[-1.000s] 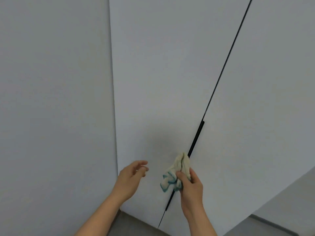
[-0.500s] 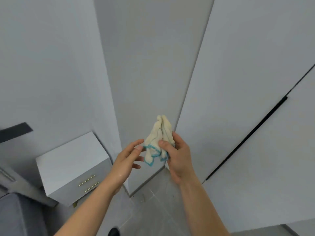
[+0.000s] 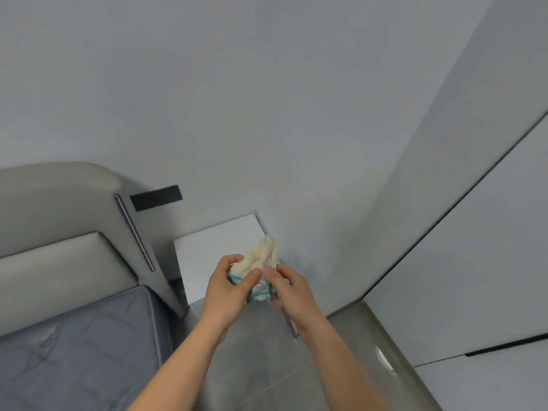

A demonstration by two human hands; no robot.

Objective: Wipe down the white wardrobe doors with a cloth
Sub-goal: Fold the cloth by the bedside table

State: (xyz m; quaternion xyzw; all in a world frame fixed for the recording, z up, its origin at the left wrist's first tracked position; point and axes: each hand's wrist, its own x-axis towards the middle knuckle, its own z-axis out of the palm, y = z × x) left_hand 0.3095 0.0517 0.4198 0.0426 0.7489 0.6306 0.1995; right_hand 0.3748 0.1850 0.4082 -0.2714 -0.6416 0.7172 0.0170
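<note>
While bunched in mid-air above the floor, the cloth point(image 3: 261, 269) is pinched from both sides: left hand point(image 3: 228, 292) and right hand point(image 3: 292, 289) each grip it, fingers curled. Wardrobe doors point(image 3: 474, 247) stand off to the right, apart from the cloth; the right hand is nearer. White nightstand point(image 3: 207, 253) behind; bed point(image 3: 74, 336) at left.

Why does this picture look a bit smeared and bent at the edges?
Head view: motion blur softens the hands, the cloth and the floor; the wide lens bows the wardrobe doors and the bed toward the corners; the light is flat and grey, with only a faint shadow on the wall behind the cloth.
</note>
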